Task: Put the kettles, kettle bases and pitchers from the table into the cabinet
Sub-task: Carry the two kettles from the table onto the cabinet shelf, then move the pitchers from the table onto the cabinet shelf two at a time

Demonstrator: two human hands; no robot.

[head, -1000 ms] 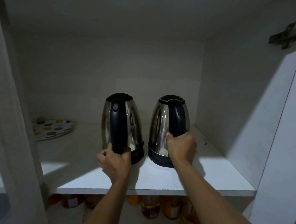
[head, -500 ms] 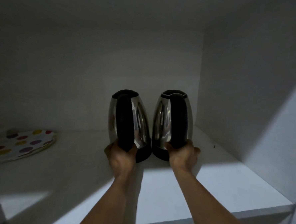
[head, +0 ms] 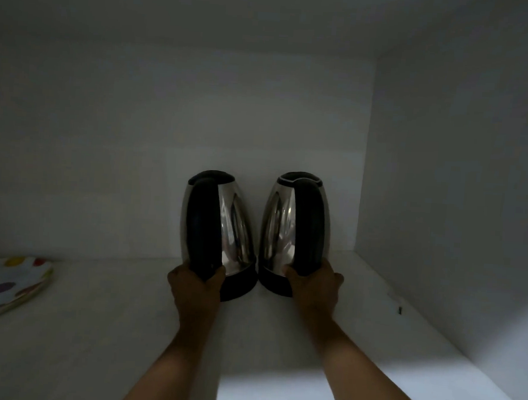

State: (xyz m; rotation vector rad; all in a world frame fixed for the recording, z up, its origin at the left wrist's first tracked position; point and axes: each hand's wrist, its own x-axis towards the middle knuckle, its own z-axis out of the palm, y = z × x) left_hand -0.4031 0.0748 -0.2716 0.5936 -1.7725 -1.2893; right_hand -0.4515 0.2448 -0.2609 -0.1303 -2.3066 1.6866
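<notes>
Two steel kettles with black handles and black bottoms stand upright side by side at the back of the white cabinet shelf [head: 109, 329], close to the rear wall. My left hand [head: 196, 285] grips the lower end of the left kettle's [head: 233, 229] handle. My right hand [head: 314, 288] grips the lower end of the right kettle's [head: 278, 225] handle. Both handles face me. A small gap separates the two kettles. The table, kettle bases and pitchers are out of view.
A white plate with coloured dots [head: 7, 286] lies on the shelf at the far left. The cabinet's right side wall [head: 456, 211] stands close to the right kettle. The shelf is dim, with a lit patch near its front edge.
Both hands have pushed the kettles deeper into the cabinet, from near the shelf's front edge to the rear wall. My view has moved in closer.
</notes>
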